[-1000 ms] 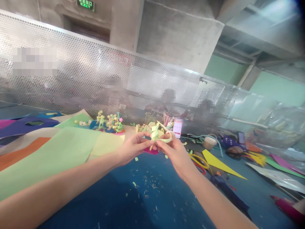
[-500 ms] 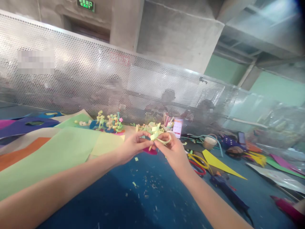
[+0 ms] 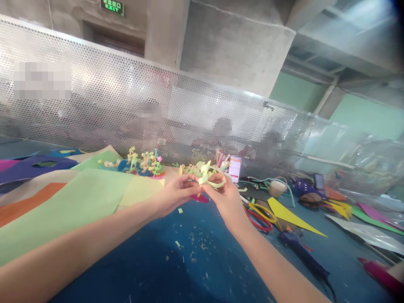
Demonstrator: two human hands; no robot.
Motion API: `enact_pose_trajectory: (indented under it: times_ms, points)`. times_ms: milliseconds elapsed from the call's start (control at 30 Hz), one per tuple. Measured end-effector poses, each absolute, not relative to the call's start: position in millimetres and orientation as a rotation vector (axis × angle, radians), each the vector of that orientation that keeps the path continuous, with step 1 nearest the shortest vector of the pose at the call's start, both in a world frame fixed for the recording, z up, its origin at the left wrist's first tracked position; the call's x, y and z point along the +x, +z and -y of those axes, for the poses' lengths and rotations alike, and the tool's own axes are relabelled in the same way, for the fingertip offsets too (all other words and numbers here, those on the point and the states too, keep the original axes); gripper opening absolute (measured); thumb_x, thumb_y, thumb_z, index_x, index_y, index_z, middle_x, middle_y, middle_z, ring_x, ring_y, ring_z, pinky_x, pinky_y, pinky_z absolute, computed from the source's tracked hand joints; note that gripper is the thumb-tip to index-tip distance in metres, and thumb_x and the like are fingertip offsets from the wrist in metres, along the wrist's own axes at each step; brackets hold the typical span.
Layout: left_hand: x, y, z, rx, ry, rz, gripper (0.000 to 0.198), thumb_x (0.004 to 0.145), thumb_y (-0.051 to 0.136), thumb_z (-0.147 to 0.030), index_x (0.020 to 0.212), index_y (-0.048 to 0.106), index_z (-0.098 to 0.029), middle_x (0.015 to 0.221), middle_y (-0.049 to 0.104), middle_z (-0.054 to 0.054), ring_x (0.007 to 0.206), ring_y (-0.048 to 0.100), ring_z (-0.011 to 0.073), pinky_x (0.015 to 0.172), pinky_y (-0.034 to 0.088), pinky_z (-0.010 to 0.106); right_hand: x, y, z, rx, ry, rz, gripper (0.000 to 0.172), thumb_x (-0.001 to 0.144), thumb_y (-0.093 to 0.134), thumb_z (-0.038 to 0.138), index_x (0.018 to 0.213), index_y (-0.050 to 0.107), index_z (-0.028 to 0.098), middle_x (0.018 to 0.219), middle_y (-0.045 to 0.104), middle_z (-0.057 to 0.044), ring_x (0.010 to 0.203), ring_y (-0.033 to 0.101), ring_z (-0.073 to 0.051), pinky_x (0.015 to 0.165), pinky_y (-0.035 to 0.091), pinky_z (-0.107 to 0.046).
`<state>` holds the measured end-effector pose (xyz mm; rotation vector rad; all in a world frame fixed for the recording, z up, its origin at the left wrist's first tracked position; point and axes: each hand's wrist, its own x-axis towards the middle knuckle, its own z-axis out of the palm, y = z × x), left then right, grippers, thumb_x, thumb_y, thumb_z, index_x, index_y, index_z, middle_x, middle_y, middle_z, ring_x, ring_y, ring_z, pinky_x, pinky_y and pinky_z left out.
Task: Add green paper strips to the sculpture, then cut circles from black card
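Both hands meet above the blue table [image 3: 151, 256], around a small pale yellow-green felt or foam piece with curled strips [image 3: 206, 174]. My left hand [image 3: 176, 193] pinches it from the left with thumb and fingers. From the other side my right hand [image 3: 225, 198] grips it too, a looped strip curving between its thumb and fingers. Under the hands a magenta piece [image 3: 201, 198] partly shows. Just behind are more small yellow-green pieces [image 3: 191, 169], and a phone [image 3: 234, 168] with a lit screen stands upright.
Pale green sheets [image 3: 82, 206] lie at left. Small coloured craft figures [image 3: 145, 162] stand behind them. To the right are scissors with red and yellow handles [image 3: 260, 216], a yellow sheet [image 3: 293, 219], a paper cup [image 3: 277, 188] and a dark corded tool [image 3: 304, 254]. A perforated screen [image 3: 104, 97] borders the back.
Both hands still grip the yellow-green piece, which has turned slightly between the fingers. Less of the magenta piece beneath shows. The things on the table stay put.
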<state>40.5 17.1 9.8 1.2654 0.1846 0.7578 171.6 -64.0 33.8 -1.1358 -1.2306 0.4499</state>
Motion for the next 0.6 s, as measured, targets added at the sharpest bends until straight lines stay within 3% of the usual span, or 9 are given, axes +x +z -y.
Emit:
enact_pose_trajectory:
  times_ms: [267, 600]
  points:
    - [46.3, 0.3, -26.1, 1.23, 0.901, -0.211, 0.02, 0.074, 0.07, -0.019, 0.093, 0.066, -0.016, 0.088, 0.068, 0.002, 0.083, 0.061, 0.0109, 0.081, 0.043, 0.024, 172.6, 29.4, 48.7, -1.177, 0.368, 1.249, 0.021, 0.068, 0.067, 0.032, 0.076, 0.052, 0.02, 0.072, 0.058, 0.001, 0.068, 0.059, -0.016, 0.066, 0.048, -0.029]
    - [40.3, 9.6, -26.2, 1.022, 0.843, -0.181, 0.013, 0.076, 0.067, -0.014, 0.089, 0.066, -0.014, 0.084, 0.071, 0.003, 0.082, 0.065, 0.0132, 0.092, 0.045, 0.034, 168.8, 35.5, 45.9, -1.112, 0.376, 1.313, 0.016, 0.075, 0.061, 0.034, 0.078, 0.055, 0.02, 0.075, 0.062, 0.0, 0.071, 0.063, -0.016, 0.074, 0.049, -0.033]
